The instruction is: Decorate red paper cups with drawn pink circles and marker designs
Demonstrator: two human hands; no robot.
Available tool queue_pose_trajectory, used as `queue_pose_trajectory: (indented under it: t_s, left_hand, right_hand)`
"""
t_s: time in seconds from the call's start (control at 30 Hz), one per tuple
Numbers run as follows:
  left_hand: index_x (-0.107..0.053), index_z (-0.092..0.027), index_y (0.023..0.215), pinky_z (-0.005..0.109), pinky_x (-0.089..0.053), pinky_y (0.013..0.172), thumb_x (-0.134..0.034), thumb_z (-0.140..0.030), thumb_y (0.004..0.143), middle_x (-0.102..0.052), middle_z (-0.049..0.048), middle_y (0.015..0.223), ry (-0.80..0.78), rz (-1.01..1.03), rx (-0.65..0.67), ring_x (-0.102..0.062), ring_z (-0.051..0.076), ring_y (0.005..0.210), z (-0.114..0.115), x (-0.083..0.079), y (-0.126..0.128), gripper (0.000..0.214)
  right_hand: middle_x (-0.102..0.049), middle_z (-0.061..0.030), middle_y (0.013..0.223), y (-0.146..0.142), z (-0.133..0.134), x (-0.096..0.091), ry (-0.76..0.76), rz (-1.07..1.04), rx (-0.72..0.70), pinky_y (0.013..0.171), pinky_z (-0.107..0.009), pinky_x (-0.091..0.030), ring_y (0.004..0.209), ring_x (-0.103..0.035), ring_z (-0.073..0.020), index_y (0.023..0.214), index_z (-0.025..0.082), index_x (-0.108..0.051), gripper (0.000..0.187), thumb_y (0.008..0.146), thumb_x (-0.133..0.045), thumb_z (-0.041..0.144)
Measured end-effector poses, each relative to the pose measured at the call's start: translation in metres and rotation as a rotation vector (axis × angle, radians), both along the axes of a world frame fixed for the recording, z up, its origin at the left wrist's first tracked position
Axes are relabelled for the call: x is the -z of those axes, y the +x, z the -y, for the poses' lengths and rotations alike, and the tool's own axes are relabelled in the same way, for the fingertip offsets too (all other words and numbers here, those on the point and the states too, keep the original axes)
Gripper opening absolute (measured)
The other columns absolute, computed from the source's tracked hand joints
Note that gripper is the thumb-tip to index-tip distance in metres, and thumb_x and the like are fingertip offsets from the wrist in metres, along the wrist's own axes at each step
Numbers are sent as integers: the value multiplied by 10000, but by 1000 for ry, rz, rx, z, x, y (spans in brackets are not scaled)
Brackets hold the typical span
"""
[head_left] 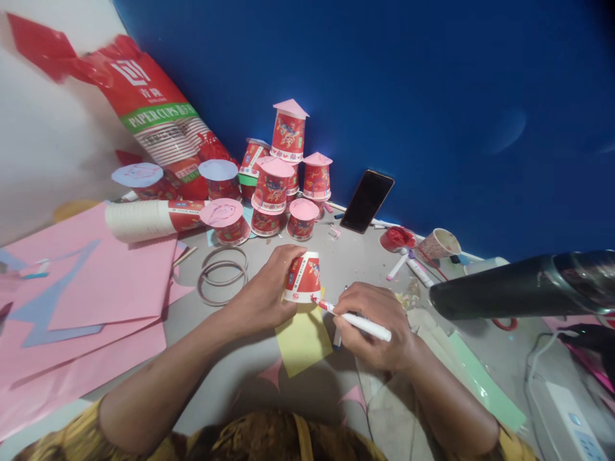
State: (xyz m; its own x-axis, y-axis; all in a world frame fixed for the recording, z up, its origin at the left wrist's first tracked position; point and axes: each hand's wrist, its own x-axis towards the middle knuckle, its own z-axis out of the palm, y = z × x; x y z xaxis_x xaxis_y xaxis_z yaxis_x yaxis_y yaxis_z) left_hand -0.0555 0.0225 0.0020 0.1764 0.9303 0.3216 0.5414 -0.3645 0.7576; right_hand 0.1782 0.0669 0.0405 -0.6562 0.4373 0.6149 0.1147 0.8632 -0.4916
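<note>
My left hand [273, 288] grips a red and white paper cup [303, 278], held upside down with its wide rim at the bottom. My right hand [372, 323] is closed around a white marker [362, 325] with a red tip end. The marker's tip touches the white band near the cup's rim, where small red marks show. Below the cup lies a yellow paper sheet [303, 342]. Behind it, upturned red cups with pink paper tops, such as the cup at the top [289, 134], are stacked.
Pink paper sheets [110, 282] lie at left beside a sleeve of nested cups [139, 221] and a paper-cup bag [154, 115]. Metal rings [223, 275] sit left of my hand. A phone [368, 202] leans on the blue wall. A dark cylinder [509, 285] juts in from the right.
</note>
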Motion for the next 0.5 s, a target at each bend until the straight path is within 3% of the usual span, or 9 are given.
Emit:
queue_pose_trajectory:
  t_s: [0.5]
  left_hand:
    - [-372,-283,1456,573,-443,1170,-756,-199,791,-512,138,1432,-22,6,-21,-518,355,1366,0,-2,1,772]
  right_hand:
    - [-697,-22,710,-2,1,-2,5,21,-10,592,-287,-508,629,-661,-165,870,220,-652,141,911,-573,111]
